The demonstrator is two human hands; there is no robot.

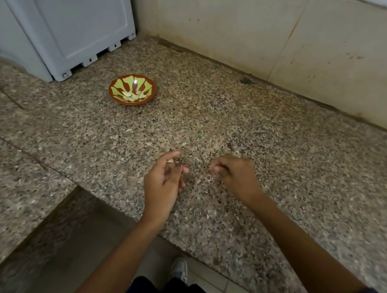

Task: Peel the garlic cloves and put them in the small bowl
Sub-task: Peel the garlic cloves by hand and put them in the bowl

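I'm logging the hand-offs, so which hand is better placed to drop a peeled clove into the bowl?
Probably left. The left hand lies on the bowl side of the counter; the right hand would have to cross over it.

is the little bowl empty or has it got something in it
Not empty. The small bowl stands upright on the granite counter with a few pale pieces, apparently peeled garlic cloves, lying at its bottom, nowhere near full.

Small bowl (132, 91) with cloves (132, 96) on counter (283, 144), beside appliance (58, 17), beyond both hands.
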